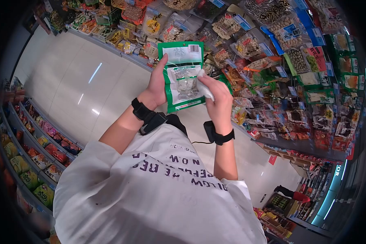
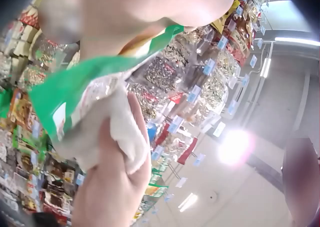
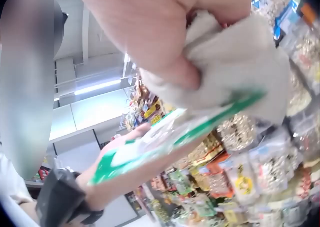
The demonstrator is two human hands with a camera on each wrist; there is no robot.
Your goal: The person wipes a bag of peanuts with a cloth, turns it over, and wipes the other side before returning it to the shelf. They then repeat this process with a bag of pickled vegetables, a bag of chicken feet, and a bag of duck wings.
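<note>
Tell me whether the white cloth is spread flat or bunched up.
Bunched up. The right hand grips the white cloth as a crumpled wad against the green packet, which the left hand holds.

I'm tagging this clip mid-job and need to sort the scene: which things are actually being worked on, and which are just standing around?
In hand:
- green snack packet, held up by the left hand at its edge
- white cloth, pressed on the packet's front in the right hand grip

Just around:
- hanging snack bags on the rack
- packets on the low shelves
- tiled floor
</note>
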